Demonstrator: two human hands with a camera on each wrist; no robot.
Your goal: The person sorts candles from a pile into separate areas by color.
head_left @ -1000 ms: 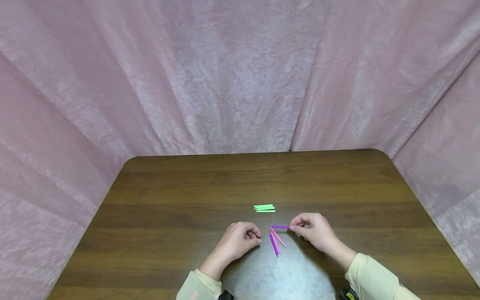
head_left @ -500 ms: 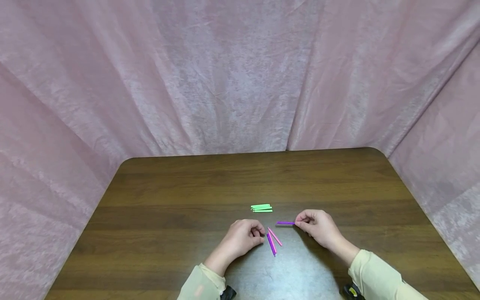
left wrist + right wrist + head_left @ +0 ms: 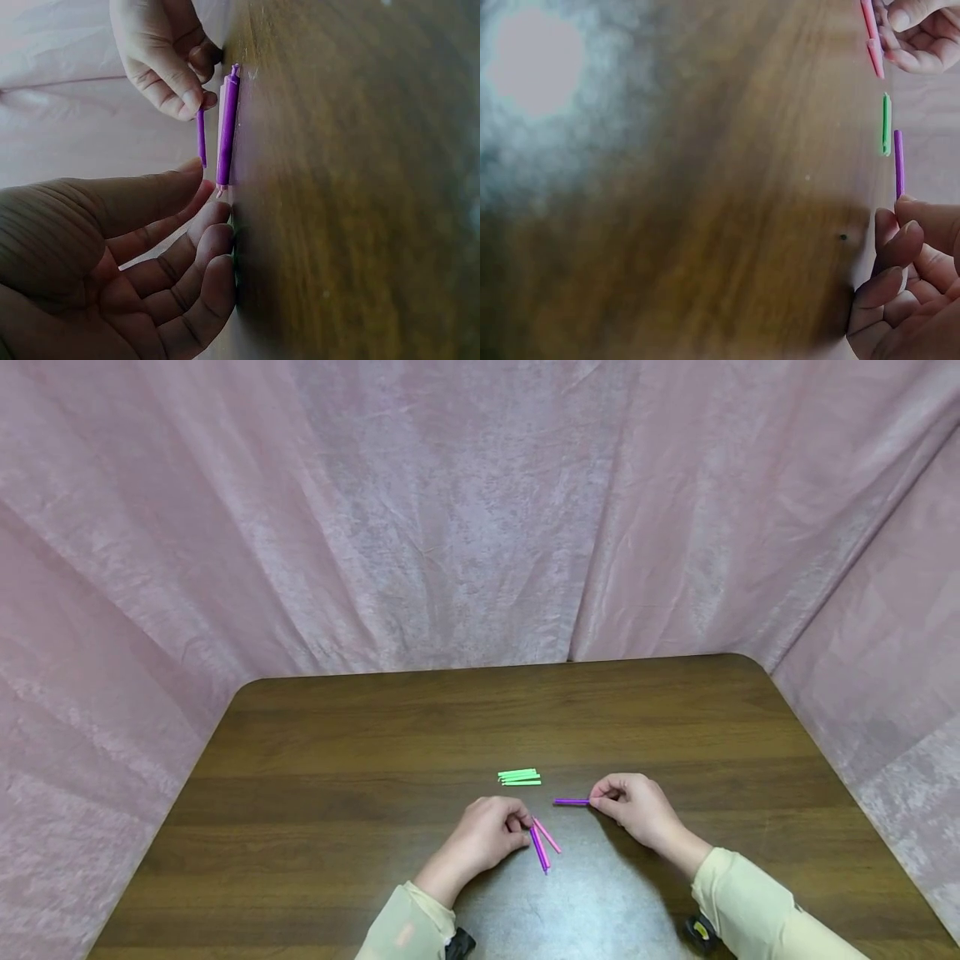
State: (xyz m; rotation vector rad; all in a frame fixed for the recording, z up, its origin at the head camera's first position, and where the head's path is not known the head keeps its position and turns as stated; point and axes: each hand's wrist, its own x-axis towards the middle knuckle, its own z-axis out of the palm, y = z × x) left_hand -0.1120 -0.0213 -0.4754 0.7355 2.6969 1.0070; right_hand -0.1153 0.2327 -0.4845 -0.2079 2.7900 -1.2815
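Note:
My right hand (image 3: 636,808) pinches the right end of a thin purple candle (image 3: 572,802) between thumb and forefinger; the candle points left, held just over the table. My left hand (image 3: 489,833) rests on the table with loosely curved fingers, holding nothing. Right by its fingertips lie another purple candle (image 3: 538,850) and two pink candles (image 3: 547,836), fanned out with their far ends close together. A wick shows at the end of the lying purple candle (image 3: 228,127) in the left wrist view. Beyond the left hand is a small group of green candles (image 3: 519,777), side by side.
All of this is on a brown wood-grain table (image 3: 337,752) with rounded far corners. Pink velvet curtains (image 3: 450,527) hang behind it and on both sides. A glare patch (image 3: 570,910) shines on the near part of the table.
The right hand has drawn its purple candle away from the pink ones, rightward and slightly farther back. The left hand has come closer to the lying candles, its fingertips now beside them.

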